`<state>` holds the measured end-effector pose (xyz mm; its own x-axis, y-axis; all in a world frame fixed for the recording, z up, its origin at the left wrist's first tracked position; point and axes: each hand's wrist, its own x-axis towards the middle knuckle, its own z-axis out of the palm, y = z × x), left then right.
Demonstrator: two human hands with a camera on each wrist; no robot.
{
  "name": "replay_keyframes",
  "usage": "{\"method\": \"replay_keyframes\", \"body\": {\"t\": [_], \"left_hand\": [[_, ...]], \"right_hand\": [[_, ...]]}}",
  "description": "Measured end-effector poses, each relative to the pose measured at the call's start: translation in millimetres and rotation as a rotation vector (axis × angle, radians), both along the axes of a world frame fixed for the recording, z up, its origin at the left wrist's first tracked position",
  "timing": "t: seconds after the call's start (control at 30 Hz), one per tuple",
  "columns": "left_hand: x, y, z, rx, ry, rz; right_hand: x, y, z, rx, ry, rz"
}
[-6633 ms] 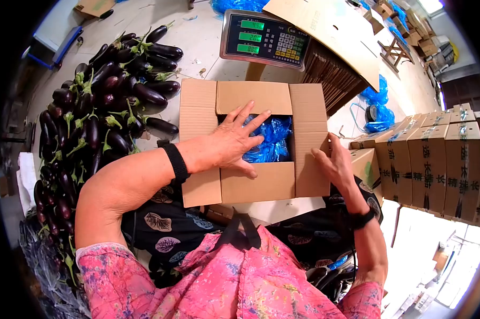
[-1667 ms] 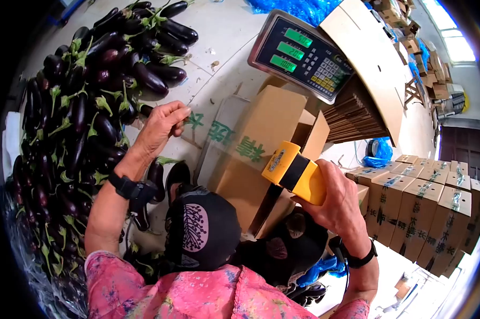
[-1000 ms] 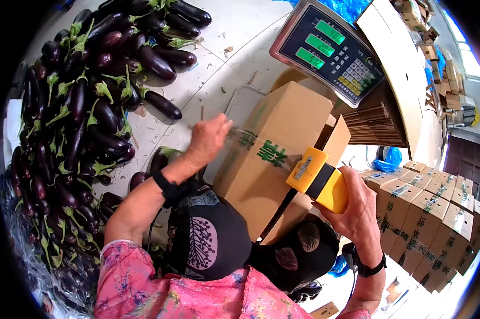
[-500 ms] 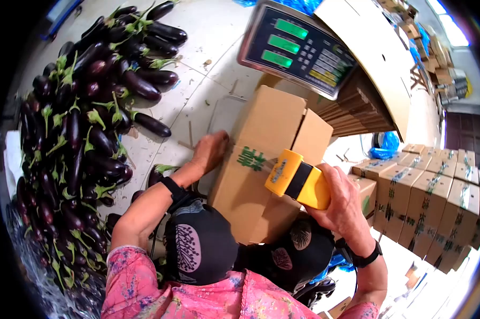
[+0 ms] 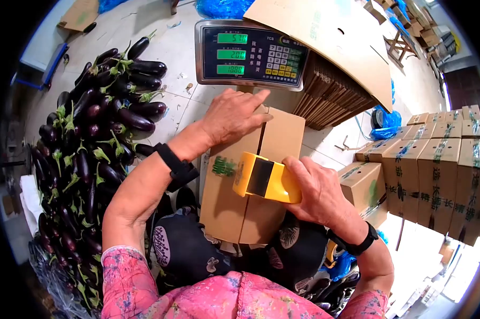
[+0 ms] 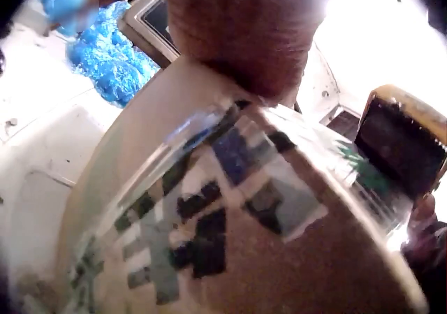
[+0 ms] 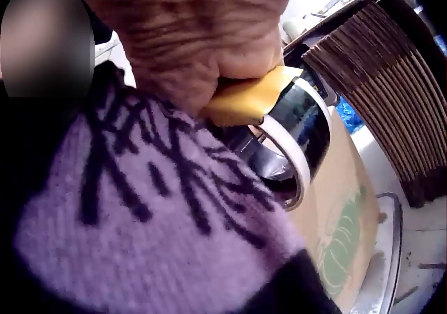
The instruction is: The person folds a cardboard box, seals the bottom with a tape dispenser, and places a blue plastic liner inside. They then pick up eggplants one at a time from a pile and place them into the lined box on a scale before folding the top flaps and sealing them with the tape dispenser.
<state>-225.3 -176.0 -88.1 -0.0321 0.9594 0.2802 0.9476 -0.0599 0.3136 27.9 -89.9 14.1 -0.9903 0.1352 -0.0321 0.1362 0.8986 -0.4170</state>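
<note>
A yellow tape dispenser (image 5: 269,178) is gripped in my right hand (image 5: 320,191), over the cardboard box (image 5: 224,207) between my knees. The right wrist view shows its roll of tape (image 7: 300,136) beside the yellow body. The box's top flaps meet at a seam running away from me. Green printed characters (image 5: 223,166) show left of the dispenser, and clear tape with dark lettering (image 6: 185,223) runs down the box's side in the left wrist view. My left hand (image 5: 232,117) rests on the far end of the box top, fingers pointing right near the seam.
A pile of eggplants (image 5: 96,138) lies on the floor at left. Beyond the box stands a digital scale display (image 5: 250,56), with flattened cardboard (image 5: 336,90) stacked beside it. Taped boxes (image 5: 429,165) are stacked at right. Blue plastic (image 5: 224,8) lies at the back.
The box, open earlier with blue plastic inside, now has its flaps folded down. The tape dispenser came into my right hand. My left hand moved from the box's left side to its far top.
</note>
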Motion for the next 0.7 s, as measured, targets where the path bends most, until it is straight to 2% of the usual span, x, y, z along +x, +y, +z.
{"method": "replay_keyframes", "body": {"t": [0.03,0.13,0.17,0.27,0.4,0.53,0.7], "left_hand": [[8,7,14,-0.087,-0.119,0.065],[20,30,15,-0.178,-0.107,0.012],[21,37,19,-0.288,-0.091,-0.008],[16,46,13,-0.177,-0.135,-0.226],[30,65,11,-0.209,-0.106,-0.402],[31,63,18,-0.304,-0.104,-0.334],[33,58,9,-0.166,-0.049,-0.315]], "right_hand": [[0,0,0,-0.005,-0.008,0.000],[-2,3,-1,-0.011,0.010,0.026],[0,4,-1,-0.014,0.018,0.028],[1,4,-2,-0.009,0.010,0.023],[-3,2,1,-0.012,-0.036,0.016],[-5,2,1,0.025,-0.044,0.025],[-9,0,4,0.013,-0.049,0.007]]}}
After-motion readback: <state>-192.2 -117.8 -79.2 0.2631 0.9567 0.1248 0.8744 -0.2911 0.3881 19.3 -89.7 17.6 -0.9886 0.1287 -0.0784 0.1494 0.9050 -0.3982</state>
